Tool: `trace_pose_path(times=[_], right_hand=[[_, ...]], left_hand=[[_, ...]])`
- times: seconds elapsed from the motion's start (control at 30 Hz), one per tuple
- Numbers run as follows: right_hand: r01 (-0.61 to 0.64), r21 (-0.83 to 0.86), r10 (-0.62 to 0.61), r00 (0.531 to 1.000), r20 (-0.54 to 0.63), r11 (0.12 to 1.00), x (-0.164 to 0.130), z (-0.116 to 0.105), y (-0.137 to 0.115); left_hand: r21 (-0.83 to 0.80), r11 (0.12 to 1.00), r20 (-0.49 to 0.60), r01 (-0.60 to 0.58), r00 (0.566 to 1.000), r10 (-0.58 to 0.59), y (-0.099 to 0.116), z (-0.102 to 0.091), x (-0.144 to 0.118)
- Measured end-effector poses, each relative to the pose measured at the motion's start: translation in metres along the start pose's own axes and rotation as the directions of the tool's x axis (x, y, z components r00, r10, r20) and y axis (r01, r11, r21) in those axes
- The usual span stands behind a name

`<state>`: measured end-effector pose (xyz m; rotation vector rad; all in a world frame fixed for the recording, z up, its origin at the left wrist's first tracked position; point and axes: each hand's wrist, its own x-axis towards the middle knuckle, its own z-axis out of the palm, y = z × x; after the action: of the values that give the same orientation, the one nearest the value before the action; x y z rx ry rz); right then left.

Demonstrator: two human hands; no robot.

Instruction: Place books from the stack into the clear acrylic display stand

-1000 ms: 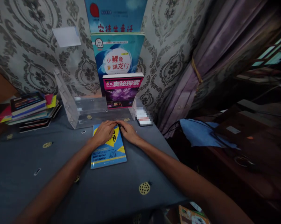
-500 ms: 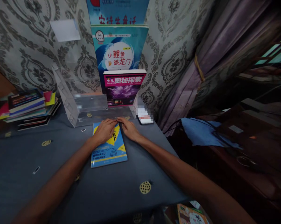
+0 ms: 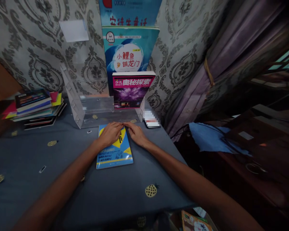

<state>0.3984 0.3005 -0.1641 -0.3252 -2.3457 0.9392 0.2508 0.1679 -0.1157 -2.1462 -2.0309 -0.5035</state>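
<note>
A blue and yellow book [image 3: 114,156] lies face up on the cloth-covered table. Flat across its upper part rests my left hand [image 3: 111,133], fingers stretched toward the top right corner and covering some of the title. My right hand [image 3: 136,133] lies at that same corner, along the book's right edge, with its fingers extended and the tips close to or touching those of my left hand. Whether any fingertip is under the cover cannot be seen. Just beyond the hands stands a clear acrylic book rack [image 3: 78,112].
The rack displays a magenta-titled book [image 3: 132,91], a teal book [image 3: 132,48] and a blue book [image 3: 131,12]. A phone-like item [image 3: 152,119], partly pixelated, lies beside it. Stacked books [image 3: 36,107] sit at left. Beyond the table's right edge are a curtain [image 3: 194,86] and a blue cloth [image 3: 207,138].
The whole scene has shifted slightly rightward in the picture as the camera turned. My hands stay in nearly the same place on the book.
</note>
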Motion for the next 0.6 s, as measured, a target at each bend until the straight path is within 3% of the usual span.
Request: trace_pose_path(times=[0.27,0.6], right_hand=[[0.047,0.085,-0.045,0.999,-0.027,0.995,-0.004,-0.004,-0.005],[0.000,0.151,0.000,1.000,0.001,0.989,-0.017,-0.009,-0.018]], left_hand=[[-0.052,0.997,-0.040,-0.056,0.998,0.054,-0.001,0.001,-0.001],[-0.100,0.980,-0.055,-0.170,0.985,0.166,-0.003,-0.005,-0.005]])
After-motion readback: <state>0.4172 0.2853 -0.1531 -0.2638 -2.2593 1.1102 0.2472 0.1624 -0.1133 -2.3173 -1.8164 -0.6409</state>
